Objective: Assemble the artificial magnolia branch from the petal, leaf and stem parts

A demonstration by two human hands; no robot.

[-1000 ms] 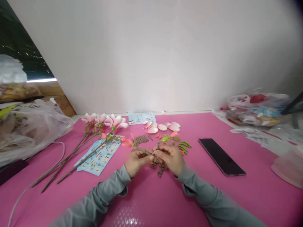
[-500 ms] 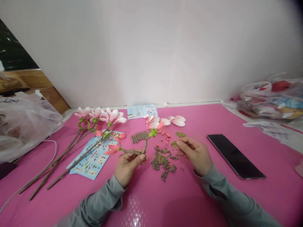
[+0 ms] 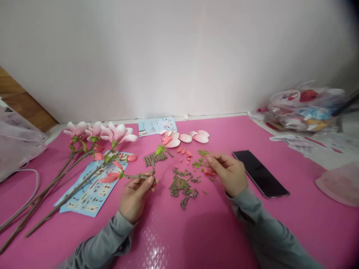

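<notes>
One brown branch section (image 3: 137,176), knobbly and slightly crooked, gripped in the left hand (image 3: 134,200) above a pink mat (image 3: 202,239) – fingers (image 3: 146,182) curled closed around it, thumb along its side. At its far end, a half-open salmon-pink bud (image 3: 109,178) on a bright green calyx (image 3: 121,174). Just past the fingertips, a thinner brown twig (image 3: 153,172) rising toward a green leaf cluster (image 3: 159,150), the join between them too blurred to make out. Right hand (image 3: 228,173) apart from the left, thumb and forefinger (image 3: 209,158) nearly meeting just beside some small green rings (image 3: 203,152) – whether anything tiny sits between them, impossible to tell. Between both hands, a loose heap of small brown segments (image 3: 181,185) mixed with green bits; just beyond it, a neat row of brown sticks (image 3: 154,159) and scattered coral petal pieces (image 3: 182,150). Farther up, pale pink petals (image 3: 185,138) in a cluster near a blue instruction sheet (image 3: 157,126). To the left, three finished magnolia stems (image 3: 117,132) lying across a second blue sheet (image 3: 92,188), with a white cable (image 3: 32,186) beyond them. To the right, a black smartphone (image 3: 260,173) lying on the mat, then plastic bags (image 3: 304,108) and loose papers (image 3: 298,144) past the mat's edge.
</notes>
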